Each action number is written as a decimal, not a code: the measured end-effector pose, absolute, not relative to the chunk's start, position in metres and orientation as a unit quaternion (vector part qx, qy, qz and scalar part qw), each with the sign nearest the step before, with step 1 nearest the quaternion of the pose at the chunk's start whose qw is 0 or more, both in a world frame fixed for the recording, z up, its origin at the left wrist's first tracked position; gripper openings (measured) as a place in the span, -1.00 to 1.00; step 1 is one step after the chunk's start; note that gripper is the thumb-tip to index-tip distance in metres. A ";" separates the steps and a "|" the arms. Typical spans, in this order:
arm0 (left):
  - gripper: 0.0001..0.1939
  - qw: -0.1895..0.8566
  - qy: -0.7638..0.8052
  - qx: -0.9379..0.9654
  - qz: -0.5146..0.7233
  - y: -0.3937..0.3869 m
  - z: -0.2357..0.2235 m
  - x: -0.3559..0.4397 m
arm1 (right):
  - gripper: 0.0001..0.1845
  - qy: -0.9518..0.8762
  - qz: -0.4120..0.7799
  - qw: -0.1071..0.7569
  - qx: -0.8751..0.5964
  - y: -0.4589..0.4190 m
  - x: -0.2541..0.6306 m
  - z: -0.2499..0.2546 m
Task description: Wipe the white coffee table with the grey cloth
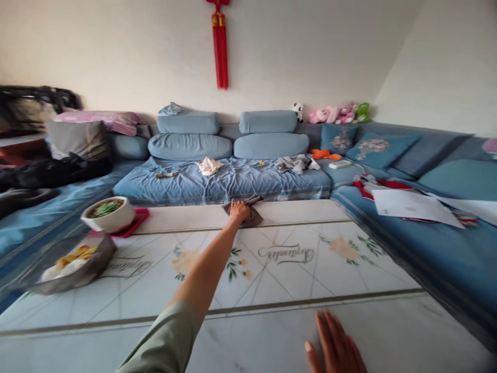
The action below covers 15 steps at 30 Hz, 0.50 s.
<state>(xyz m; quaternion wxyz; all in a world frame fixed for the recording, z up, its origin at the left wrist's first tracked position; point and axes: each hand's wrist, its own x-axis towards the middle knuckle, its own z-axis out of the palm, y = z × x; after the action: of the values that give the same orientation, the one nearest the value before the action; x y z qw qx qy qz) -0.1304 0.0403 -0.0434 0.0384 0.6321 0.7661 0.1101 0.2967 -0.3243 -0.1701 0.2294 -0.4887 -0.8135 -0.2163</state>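
Right hand [334,344] on table [248,339], white bowl [106,217] of greens [104,209] beyond.

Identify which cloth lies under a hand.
The dark grey cloth under the left hand; the white cloth and pale grey cloth lie on the blue sofa.

The right hand [334,344] is cut off by the bottom edge.

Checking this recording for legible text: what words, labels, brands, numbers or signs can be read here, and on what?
"September" (probable reading) in cursive on the white tabletop.
A second cursive word on the tabletop: too blurred to read.
Remote control on the sofa: markings too small to read.
Sheet of paper on the sofa: nothing legible.
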 end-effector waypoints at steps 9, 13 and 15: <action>-0.25 0.132 0.475 0.862 0.123 0.007 -0.033 0.167 | -0.08 -0.773 -0.225 0.269 -0.529 -0.338 0.258 -0.124; -0.24 0.151 0.331 0.926 0.098 -0.078 -0.042 0.191 | -0.10 -0.774 -0.251 0.273 -0.513 -0.338 0.255 -0.111; -0.22 0.158 0.279 0.942 0.099 -0.124 -0.052 0.160 | -0.11 -0.780 -0.271 0.273 -0.493 -0.345 0.255 -0.108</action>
<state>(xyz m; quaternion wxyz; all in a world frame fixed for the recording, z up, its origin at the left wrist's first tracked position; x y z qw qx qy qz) 0.1596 -0.1237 -0.0518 0.1579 0.9422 0.2787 0.0986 0.2549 -0.3445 -0.1079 0.2734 -0.4934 -0.7800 -0.2708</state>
